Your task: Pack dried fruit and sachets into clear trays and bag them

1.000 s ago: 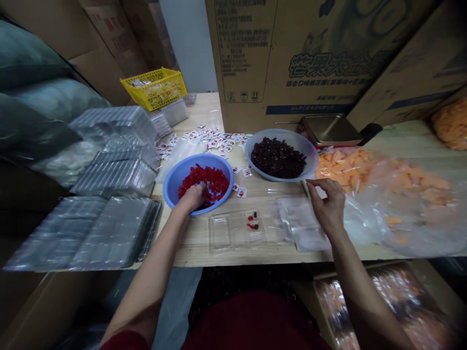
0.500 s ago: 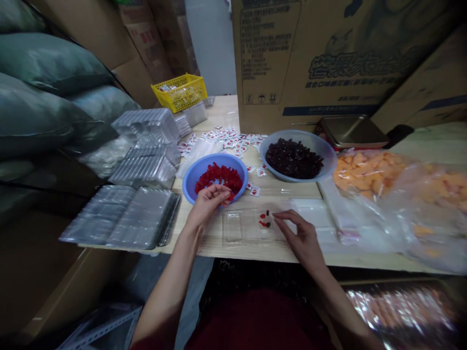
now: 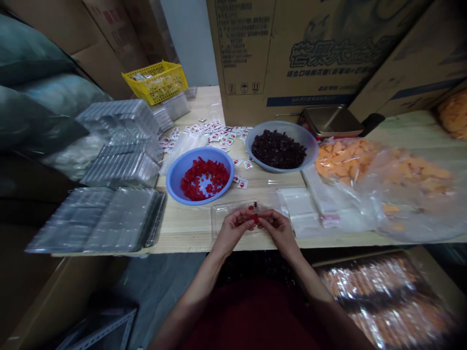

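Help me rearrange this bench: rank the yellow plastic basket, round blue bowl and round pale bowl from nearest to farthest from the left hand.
From the left hand, head view:
1. Round blue bowl, ahead, slightly left.
2. Round pale bowl, farther ahead, right.
3. Yellow plastic basket, back left.

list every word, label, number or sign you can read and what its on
"芒果大金", in large characters on the big cardboard box; what follows is too dim.
"綜合口味" starts the line below; the rest blurs.
An umbrella sign and an upward-arrows sign, low on the same box; the sign left of them is unclear.
Too small or blurred: its small print and blue-band text, the white packets' print, the right carton's marks.
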Action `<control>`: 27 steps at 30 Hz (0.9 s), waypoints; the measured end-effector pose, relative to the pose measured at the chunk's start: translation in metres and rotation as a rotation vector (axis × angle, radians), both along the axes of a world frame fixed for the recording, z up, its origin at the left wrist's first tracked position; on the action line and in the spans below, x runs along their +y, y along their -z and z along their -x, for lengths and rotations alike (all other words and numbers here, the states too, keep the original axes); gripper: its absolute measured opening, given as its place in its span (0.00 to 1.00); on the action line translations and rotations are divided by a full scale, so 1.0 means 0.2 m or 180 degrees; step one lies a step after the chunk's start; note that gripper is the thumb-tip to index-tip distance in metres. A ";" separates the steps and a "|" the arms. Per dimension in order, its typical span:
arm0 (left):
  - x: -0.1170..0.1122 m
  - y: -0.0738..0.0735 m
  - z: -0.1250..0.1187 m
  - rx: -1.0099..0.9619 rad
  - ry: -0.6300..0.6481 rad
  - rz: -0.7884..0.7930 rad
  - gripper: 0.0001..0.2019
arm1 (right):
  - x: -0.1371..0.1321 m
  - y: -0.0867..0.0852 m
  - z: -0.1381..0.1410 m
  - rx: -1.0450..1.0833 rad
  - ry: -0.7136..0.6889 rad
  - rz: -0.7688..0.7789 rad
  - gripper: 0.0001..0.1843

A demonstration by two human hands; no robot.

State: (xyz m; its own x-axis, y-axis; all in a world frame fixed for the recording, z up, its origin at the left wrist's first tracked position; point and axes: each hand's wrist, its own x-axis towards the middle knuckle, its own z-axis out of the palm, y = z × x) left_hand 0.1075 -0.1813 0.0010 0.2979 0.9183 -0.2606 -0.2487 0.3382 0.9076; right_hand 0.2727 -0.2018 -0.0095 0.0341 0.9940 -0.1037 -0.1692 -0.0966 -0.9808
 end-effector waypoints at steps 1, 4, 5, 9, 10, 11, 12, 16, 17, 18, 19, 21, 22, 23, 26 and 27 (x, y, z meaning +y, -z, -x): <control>0.01 -0.01 0.01 0.0055 -0.0005 -0.0055 0.16 | 0.01 0.00 0.01 0.0047 -0.0057 -0.0010 0.13; 0.03 -0.04 0.02 0.0254 -0.0002 -0.0202 0.14 | 0.05 -0.02 0.03 0.0065 -0.0258 -0.0030 0.16; 0.04 -0.04 0.03 0.0324 0.0001 -0.0244 0.14 | 0.06 -0.03 0.03 0.0037 -0.0319 -0.0031 0.15; 0.06 -0.02 0.02 0.0509 0.0094 -0.0297 0.14 | 0.08 -0.01 -0.01 -0.0142 -0.0314 -0.0044 0.13; 0.06 0.00 0.02 0.0524 0.0142 -0.0276 0.15 | 0.08 0.00 -0.02 -0.0231 -0.0274 -0.0063 0.11; 0.06 0.03 0.02 0.0549 0.0202 -0.0248 0.15 | 0.07 0.02 -0.04 -0.0353 -0.0246 -0.0085 0.10; 0.05 0.05 0.01 0.0606 0.0265 -0.0239 0.15 | 0.06 0.04 -0.05 -0.0517 -0.0240 -0.0108 0.09; 0.03 0.13 0.01 0.1401 0.0592 -0.0707 0.09 | 0.02 0.13 -0.07 -0.1341 -0.0332 -0.0339 0.06; 0.02 0.13 0.01 0.1644 0.0620 -0.0894 0.09 | 0.01 0.14 -0.07 -0.1519 -0.0381 -0.0462 0.05; 0.01 0.11 0.02 0.1839 0.0612 -0.1058 0.10 | 0.00 0.14 -0.07 -0.1670 -0.0440 -0.0589 0.05; -0.01 0.08 0.03 0.1962 0.0561 -0.1187 0.10 | -0.01 0.14 -0.07 -0.1794 -0.0507 -0.0704 0.07; -0.02 -0.01 0.06 0.2015 0.0344 -0.1379 0.10 | -0.02 0.11 -0.07 -0.1946 -0.0631 -0.0848 0.11; -0.01 -0.07 0.10 0.1996 0.0195 -0.1464 0.10 | -0.02 0.10 -0.07 -0.1971 -0.0660 -0.0876 0.13; 0.00 -0.13 0.14 0.1994 0.0004 -0.1557 0.10 | -0.03 0.08 -0.08 -0.1967 -0.0662 -0.0886 0.14; 0.13 -0.27 0.32 0.2370 -0.0829 -0.1891 0.10 | -0.05 0.05 -0.09 -0.1957 -0.0588 -0.0875 0.13; 0.20 -0.29 0.39 0.2643 -0.1082 -0.1994 0.11 | -0.06 0.05 -0.08 -0.1971 -0.0574 -0.0876 0.13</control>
State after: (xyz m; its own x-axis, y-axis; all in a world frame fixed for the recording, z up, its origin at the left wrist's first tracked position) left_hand 0.0294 -0.1403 0.0588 -0.0487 0.9591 0.2790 0.5273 -0.2125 0.8227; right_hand 0.2892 -0.2132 -0.0192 -0.1622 0.9771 0.1378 0.4239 0.1951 -0.8845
